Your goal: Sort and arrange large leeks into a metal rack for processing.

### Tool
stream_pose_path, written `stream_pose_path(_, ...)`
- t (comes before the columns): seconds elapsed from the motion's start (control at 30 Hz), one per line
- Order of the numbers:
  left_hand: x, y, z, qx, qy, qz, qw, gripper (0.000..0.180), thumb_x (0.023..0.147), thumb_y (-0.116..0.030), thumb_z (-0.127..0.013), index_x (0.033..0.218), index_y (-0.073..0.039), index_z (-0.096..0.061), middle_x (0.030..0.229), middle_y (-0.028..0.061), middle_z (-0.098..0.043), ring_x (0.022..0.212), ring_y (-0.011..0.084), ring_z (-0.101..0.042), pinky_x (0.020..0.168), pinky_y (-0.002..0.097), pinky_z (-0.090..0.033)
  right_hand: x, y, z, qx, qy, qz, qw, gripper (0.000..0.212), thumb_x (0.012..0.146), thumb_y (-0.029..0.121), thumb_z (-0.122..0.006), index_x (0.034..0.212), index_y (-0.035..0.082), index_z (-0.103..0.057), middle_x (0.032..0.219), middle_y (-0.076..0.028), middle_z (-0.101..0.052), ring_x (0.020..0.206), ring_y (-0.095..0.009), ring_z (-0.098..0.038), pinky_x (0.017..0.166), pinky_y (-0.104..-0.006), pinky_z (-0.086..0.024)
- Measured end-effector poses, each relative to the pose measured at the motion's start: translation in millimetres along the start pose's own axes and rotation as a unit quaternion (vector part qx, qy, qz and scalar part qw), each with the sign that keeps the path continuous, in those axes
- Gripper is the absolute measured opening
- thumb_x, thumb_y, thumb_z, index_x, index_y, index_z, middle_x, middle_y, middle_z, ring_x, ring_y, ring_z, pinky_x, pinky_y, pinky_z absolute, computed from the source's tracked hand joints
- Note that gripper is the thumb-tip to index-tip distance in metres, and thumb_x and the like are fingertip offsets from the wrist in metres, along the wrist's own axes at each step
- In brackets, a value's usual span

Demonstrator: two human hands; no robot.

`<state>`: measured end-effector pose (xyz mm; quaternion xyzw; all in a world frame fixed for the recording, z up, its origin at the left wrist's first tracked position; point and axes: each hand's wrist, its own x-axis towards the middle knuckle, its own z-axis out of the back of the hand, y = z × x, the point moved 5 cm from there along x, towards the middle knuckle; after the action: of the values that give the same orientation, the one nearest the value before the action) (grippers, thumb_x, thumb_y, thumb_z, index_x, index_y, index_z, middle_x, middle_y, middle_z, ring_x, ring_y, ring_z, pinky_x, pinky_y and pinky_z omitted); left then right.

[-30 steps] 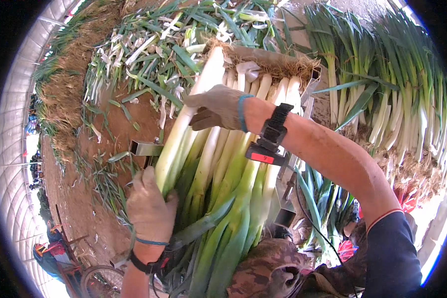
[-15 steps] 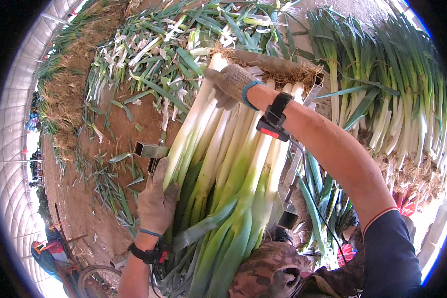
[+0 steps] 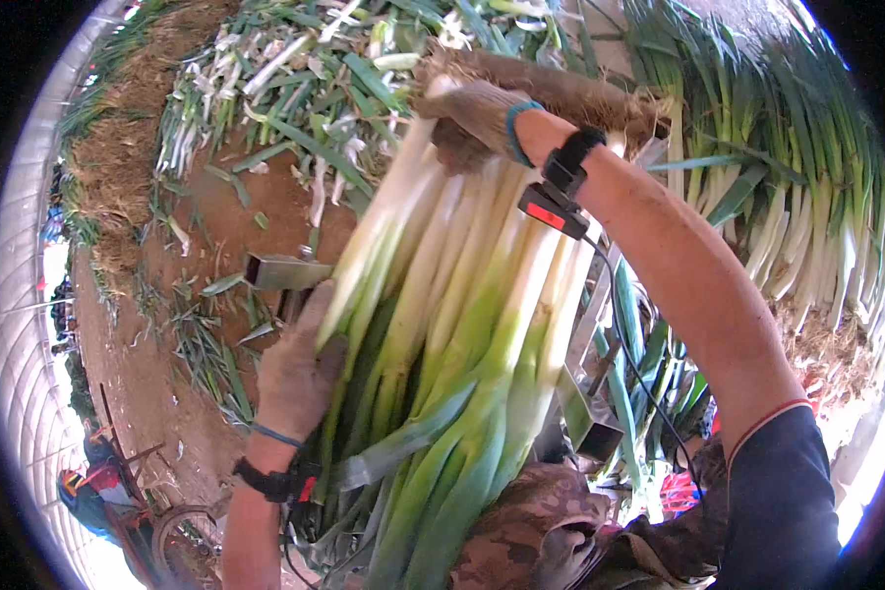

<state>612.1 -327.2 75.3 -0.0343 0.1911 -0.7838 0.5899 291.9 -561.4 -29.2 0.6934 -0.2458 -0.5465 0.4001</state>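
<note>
covered growing shed with a bare soil floor (image 3: 202, 295), leeks (image 3: 472, 285) ranked on a metal frame (image 3: 578, 413)

from the head view: under a pale curved cover (image 3: 25, 324), with leaf trimmings (image 3: 275, 79) strewn past the frame's far left corner, and a stacked pile (image 3: 811, 216) of the same crop off beyond the right edge.

across the frame, packed side by side, root ends at the far edge by a dirt-covered end bar (image 3: 560, 79), green leaves trailing over the near edge. probably turned that way so as to line up the roots along the bar.

at the far left corner, gloved right hand (image 3: 472, 116) over the white shanks, fingers curled; blurred, so cannot tell whether gripping a shank or only pressing. likely placed there to steady the root ends.

at the left edge, just beside a square tube end (image 3: 283, 272), gloved left hand (image 3: 298, 364) against the outermost stalks, fingers fairly straight, thumb toward the bundle; cannot tell how far closed. seemingly set as a side stop, against the row spreading.
</note>
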Motion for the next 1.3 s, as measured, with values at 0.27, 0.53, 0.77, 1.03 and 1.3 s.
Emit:
stream_pose_path(0.27,19,-43,15,0.068,0.02,0.045,0.996,0.078,0.11,-0.017,-0.08,0.183,-0.028,-0.052,0.157,0.0298,-0.074,0.128,0.0549,-0.078,0.109,0.0591,-0.065,-17,39,35,-0.561,-0.04,0.228,0.795,0.039,0.107,0.046,-0.087,0.111,0.008,-0.08,0.099,-0.013,-0.087,0.086,-0.03,-0.086,0.073,-0.0488,-0.071)
stream_pose_path(0.53,-25,-49,11,0.012,-0.009,0.049,0.999,0.088,0.108,-0.011,-0.083,0.187,-0.02,-0.046,0.15,0.0338,-0.076,0.131,0.0575,-0.075,0.11,0.0599,-0.062,-242,39,80,-0.314,0.08,0.173,0.93,0.04,0.11,0.035,-0.074,0.084,0.005,-0.076,0.075,-0.012,-0.081,0.064,-0.022,-0.077,0.062,-0.0414,-0.066)
stream_pose_path(0.77,-28,-150,35,0.233,-0.045,0.049,0.97,0.102,0.106,-0.013,-0.087,0.192,-0.025,-0.035,0.134,0.0324,-0.079,0.114,0.058,-0.078,0.1,0.0647,-0.062,-455,-168,462,-0.358,-0.242,-0.096,0.897,0.021,0.112,0.031,-0.077,0.103,0.012,-0.078,0.09,0.001,-0.078,0.076,-0.014,-0.082,0.065,-0.0355,-0.068)
stream_pose_path(1.03,18,-433,68,0.224,-0.023,-0.099,0.969,0.087,0.097,-0.012,-0.093,0.177,-0.014,-0.06,0.135,0.0332,-0.08,0.114,0.0497,-0.082,0.101,0.0555,-0.065,-486,-330,452,-0.514,-0.25,0.158,0.805,0.029,0.105,0.024,-0.075,0.123,0.001,-0.079,0.11,-0.023,-0.086,0.102,-0.045,-0.086,0.089,-0.0567,-0.071)
stream_pose_path(1.3,206,-727,-198,0.124,0.21,-0.275,0.93,0.103,0.104,-0.033,-0.09,0.188,-0.01,-0.035,0.152,0.0353,-0.074,0.134,0.054,-0.077,0.117,0.0609,-0.061,-417,-358,434,-0.607,-0.178,0.216,0.744,0.029,0.1,0.013,-0.079,0.126,0.001,-0.075,0.135,-0.022,-0.078,0.123,-0.038,-0.081,0.095,-0.0531,-0.065)
